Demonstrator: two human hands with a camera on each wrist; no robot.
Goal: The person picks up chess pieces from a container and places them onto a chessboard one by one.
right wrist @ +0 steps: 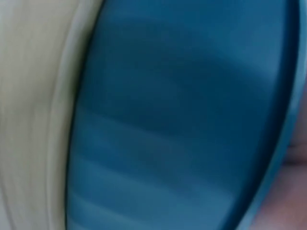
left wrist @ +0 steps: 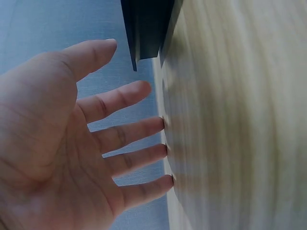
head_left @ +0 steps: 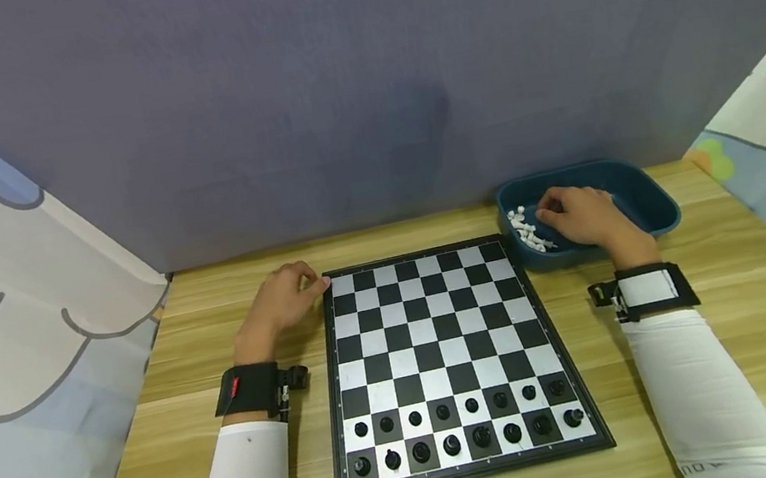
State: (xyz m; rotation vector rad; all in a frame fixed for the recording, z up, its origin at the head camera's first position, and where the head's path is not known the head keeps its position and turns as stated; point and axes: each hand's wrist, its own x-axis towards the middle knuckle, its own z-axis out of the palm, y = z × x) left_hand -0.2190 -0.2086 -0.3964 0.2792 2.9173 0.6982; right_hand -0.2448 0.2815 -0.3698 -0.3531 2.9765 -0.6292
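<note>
A black-and-white chessboard (head_left: 436,331) lies on the table, with black chess pieces (head_left: 451,445) standing in two rows along its near side. My left hand (head_left: 282,298) is beside the board's far left corner, thumb near the frame. In the left wrist view its fingers (left wrist: 129,134) are extended, tips at the tabletop, holding nothing. My right hand (head_left: 583,216) reaches into a dark blue bin (head_left: 524,262), just right of a small heap of white chess pieces (head_left: 524,230). Its fingertips are hidden, and I cannot tell whether they hold a piece.
The bin stands right of the board's far right corner, and its blue wall (right wrist: 177,120) fills the right wrist view. A grey-blue partition (head_left: 331,112) rises behind the wooden table (head_left: 169,368). Printed cloths hang at both sides.
</note>
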